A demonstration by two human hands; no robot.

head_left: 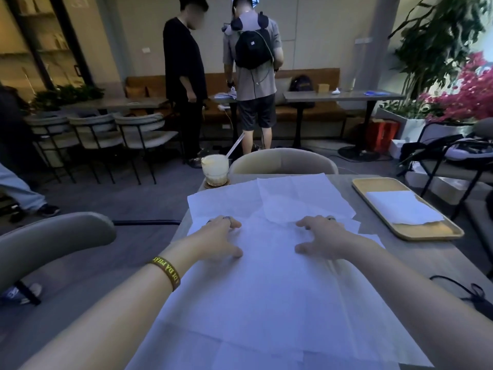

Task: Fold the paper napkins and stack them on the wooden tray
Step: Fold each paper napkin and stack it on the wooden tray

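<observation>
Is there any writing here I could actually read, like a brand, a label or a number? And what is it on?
"DI DA PHA": yellow letters on the dark wristband on the person's left wrist. The accent marks are unclear, and both ends of the text curve out of sight.
White logo on the black backpack: too small to read.
Faint round mark on the wall, top left: too blurred to read.

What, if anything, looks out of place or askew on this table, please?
The unfolded napkins lie crooked across one another, their corners pointing different ways. On the wooden tray, the folded napkin has a ragged, uneven near edge. Nothing looks spilled.
</observation>
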